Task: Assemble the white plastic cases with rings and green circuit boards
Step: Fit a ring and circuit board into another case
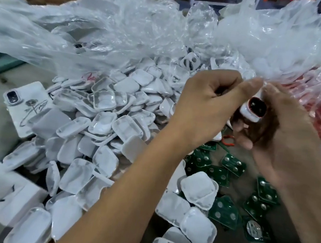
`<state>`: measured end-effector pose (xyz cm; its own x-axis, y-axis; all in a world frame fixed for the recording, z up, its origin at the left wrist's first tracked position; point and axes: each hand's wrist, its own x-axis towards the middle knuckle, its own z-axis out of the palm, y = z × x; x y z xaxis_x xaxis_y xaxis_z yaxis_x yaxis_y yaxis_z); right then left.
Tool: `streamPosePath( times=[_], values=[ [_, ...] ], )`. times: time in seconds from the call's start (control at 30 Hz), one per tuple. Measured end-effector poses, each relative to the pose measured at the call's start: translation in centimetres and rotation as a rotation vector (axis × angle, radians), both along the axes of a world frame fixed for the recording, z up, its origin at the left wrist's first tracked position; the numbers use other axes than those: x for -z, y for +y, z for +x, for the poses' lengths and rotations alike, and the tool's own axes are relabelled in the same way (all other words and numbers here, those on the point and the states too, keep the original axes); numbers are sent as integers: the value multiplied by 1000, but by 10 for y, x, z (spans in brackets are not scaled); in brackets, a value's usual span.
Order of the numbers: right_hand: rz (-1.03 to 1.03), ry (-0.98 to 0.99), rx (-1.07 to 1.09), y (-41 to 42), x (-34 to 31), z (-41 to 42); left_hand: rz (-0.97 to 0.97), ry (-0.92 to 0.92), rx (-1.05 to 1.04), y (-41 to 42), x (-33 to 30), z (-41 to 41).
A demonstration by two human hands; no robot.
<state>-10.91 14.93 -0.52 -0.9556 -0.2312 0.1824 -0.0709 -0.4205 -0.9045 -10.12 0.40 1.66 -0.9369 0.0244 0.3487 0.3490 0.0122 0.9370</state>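
Glossy rounded white cases [96, 149], perhaps plastic.

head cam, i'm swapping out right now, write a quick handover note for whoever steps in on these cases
Left hand: fingers curled, thumb pressing the top of the white case held up between both hands.
Right hand: cradles and grips the same case from the right; it is motion-blurred.
That case has a red ring round its dark opening; whether a board is inside cannot be told.
Supplies: pile of white cases on the table to the left; green circuit boards loose under the hands; a red ring on the table just below the held case.
Left: finish this case, then keep working through the pile.
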Motion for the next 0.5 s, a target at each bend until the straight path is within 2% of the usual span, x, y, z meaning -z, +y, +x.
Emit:
streamPosePath(
  times=[0.07,0.13,0.2,0.23,0.3,0.37,0.4,0.43,0.5],
  values=[
    [74,68,128,-9,-8,6,-158,234,-317,-5,-5,-1],
    [244,215,219,-26,-22,12,-256,441,-677,-23,-11,0],
    [378,383,222,-48,-42,16,-299,499,-1010,-49,-19,3],
    [418,473,215,-60,-54,16,-358,430,-1151,-62,-22,3],
    [497,663,185,-89,-78,13,-557,63,-1270,-90,-22,2],
    [596,801,132,-122,-98,4,-718,-333,-1129,-112,-18,0],
    [652,824,95,-138,-106,-2,-733,-456,-1045,-116,-18,2],
    [717,830,52,-155,-110,-10,-724,-515,-990,-119,-17,5],
    [879,793,-49,-187,-113,-29,-698,-484,-994,-120,-16,8]
  ],
)
